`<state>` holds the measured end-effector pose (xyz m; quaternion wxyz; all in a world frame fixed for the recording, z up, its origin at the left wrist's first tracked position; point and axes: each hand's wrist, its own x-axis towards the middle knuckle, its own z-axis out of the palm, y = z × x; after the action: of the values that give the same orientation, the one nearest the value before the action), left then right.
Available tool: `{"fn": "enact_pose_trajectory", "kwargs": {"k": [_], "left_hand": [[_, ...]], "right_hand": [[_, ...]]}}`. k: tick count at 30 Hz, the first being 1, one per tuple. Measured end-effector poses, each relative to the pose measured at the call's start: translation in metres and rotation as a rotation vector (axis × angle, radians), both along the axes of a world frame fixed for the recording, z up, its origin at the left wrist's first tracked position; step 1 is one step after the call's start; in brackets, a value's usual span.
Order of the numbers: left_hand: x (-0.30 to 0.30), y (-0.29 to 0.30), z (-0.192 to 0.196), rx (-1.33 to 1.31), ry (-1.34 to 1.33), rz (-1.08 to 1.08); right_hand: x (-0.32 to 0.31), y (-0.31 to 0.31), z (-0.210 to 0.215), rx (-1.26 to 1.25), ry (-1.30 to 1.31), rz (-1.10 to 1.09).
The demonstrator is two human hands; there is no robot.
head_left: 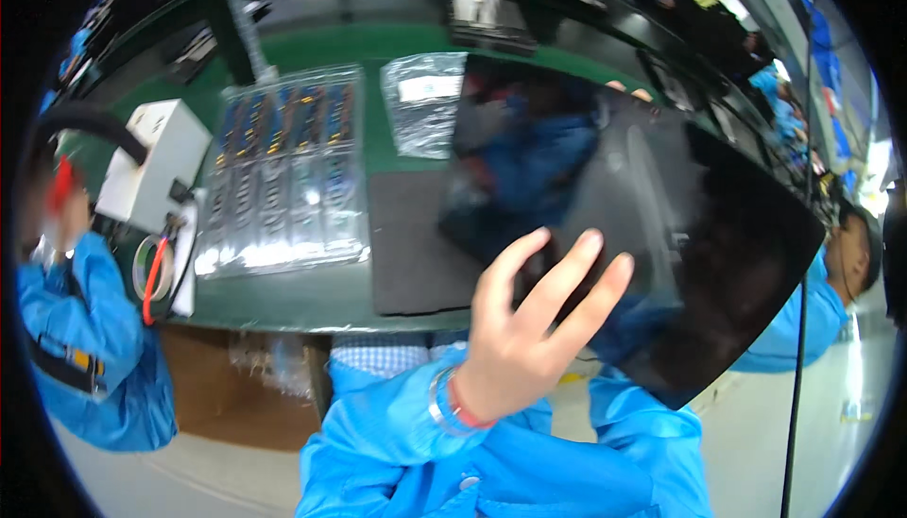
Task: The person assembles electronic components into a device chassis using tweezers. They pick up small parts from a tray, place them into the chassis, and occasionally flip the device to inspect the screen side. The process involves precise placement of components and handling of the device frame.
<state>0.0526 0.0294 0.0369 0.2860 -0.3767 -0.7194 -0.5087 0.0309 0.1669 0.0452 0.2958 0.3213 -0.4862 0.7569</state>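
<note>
Panel (661,235), glossy black, tilted above the surface (312,296); looks stiff, slippery, fragile, so grip the edges. Left hand (529,329) spread flat on it; right fingertips (628,91) probably curl over its far edge.

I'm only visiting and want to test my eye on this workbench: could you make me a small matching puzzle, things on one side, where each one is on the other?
Things:
1. glossy black panel
2. clear plastic tray of small parts
3. white box
4. dark mat

Places:
A. flat on the green table, partly under the panel
B. at the table's left end, beside the tray
C. lifted and tilted, the left hand spread against its near face
D. lying between the white box and the mat

Pairs: 1-C, 2-D, 3-B, 4-A
</note>
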Motion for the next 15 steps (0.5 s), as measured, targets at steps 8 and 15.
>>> {"fn": "enact_pose_trajectory", "kwargs": {"k": [8, 15], "left_hand": [[0.065, -0.038, 0.023, -0.357, 0.040, 0.086], [0.087, -0.062, 0.020, -0.505, 0.023, 0.042]], "right_hand": [[-0.033, 0.019, -0.008, 0.046, 0.177, 0.322], [-0.030, 0.022, 0.018, 0.374, 0.231, 0.530]]}}
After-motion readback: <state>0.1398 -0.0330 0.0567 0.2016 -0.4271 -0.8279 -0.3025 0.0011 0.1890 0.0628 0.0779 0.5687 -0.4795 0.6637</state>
